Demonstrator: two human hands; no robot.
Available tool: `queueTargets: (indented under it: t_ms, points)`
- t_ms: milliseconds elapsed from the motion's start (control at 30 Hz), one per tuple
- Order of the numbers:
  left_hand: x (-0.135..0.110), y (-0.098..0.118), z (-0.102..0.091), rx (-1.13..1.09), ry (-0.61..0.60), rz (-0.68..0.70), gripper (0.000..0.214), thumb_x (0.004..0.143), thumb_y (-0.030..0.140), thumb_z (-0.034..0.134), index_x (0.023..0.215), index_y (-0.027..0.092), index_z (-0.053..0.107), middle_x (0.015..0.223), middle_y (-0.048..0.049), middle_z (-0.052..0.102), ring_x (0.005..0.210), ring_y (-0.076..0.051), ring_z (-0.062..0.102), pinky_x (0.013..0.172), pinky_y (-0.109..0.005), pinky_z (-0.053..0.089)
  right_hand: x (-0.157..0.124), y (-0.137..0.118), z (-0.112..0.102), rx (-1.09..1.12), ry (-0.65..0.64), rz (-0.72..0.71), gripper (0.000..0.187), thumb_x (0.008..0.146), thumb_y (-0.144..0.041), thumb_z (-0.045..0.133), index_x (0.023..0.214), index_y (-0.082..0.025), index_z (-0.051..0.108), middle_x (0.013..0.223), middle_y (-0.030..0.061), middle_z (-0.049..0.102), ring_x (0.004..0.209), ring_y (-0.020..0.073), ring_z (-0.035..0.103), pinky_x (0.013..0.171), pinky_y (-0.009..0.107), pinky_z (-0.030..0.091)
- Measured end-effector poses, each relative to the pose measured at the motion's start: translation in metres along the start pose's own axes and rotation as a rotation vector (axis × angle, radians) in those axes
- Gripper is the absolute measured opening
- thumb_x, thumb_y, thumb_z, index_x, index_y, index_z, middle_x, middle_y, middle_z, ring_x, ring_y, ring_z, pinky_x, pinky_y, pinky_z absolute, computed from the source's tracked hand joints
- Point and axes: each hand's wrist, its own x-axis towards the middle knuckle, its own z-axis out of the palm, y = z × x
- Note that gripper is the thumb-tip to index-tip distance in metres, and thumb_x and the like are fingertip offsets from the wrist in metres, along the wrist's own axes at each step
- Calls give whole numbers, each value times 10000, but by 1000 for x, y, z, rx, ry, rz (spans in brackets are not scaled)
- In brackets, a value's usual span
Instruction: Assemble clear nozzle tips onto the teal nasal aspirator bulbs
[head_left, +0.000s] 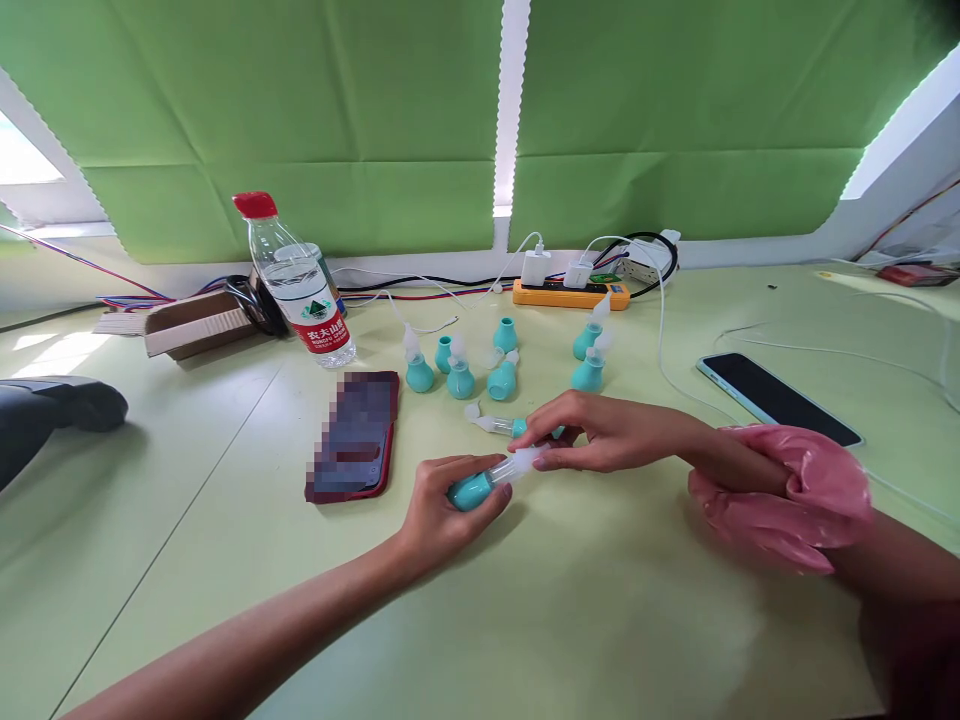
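My left hand (439,510) is closed around the teal rubber bulb of a small aspirator (480,484) just above the pale green table. My right hand (600,432) pinches the clear tip at the other end of the same aspirator. Another one (496,425) lies flat right behind my fingers. Several more teal bulbs with clear tips (461,378) stand in a loose group further back, with a pair (589,372) to the right.
A red-cased phone (356,436) lies left of my hands, a black phone (776,398) on a white cable to the right. A water bottle (296,280), cardboard box (193,322) and orange power strip (570,292) line the back. A pink bag (787,495) rests at my right forearm.
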Motion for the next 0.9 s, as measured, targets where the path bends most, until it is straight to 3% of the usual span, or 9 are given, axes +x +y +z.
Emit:
queueTargets:
  t_ms: [133, 300, 500, 667, 900]
  points:
    - [0, 0, 1, 48, -9, 10, 211, 706, 257, 576, 834, 115, 668, 583, -25, 629, 483, -99, 512, 487, -199, 407, 2, 6, 3, 104, -35, 48, 308, 818, -346, 467, 963, -126, 627, 603, -13, 486, 501, 46, 397, 435, 160, 310]
    - [-2, 1, 1, 30, -18, -27, 201, 740, 265, 556, 854, 137, 661, 705, -48, 665, 570, -119, 562, 547, -213, 435, 6, 10, 7, 485, -83, 129, 342, 795, -359, 490, 1025, -131, 601, 682, 12, 538, 573, 69, 521, 452, 155, 447]
    - [-4, -3, 3, 66, 111, -50, 246, 747, 285, 561, 909, 122, 648, 692, -53, 648, 579, -125, 555, 540, -215, 435, 17, 17, 23, 773, 101, 136, 353, 741, -377, 562, 929, -89, 640, 687, 42, 605, 519, 74, 557, 480, 210, 514]
    - [-3, -6, 6, 87, 173, -112, 232, 744, 300, 566, 868, 125, 656, 725, -50, 648, 658, -144, 573, 595, -220, 451, 23, 15, 36, 848, 313, 174, 368, 683, -438, 599, 713, -75, 650, 653, 50, 616, 504, 89, 571, 466, 224, 523]
    - [-7, -7, 8, 113, 189, 1, 239, 741, 264, 568, 889, 95, 648, 601, -37, 579, 524, -104, 505, 485, -204, 397, 19, 5, 30, 798, 237, 244, 399, 644, -473, 618, 596, -77, 620, 494, 15, 580, 415, 92, 559, 418, 206, 491]
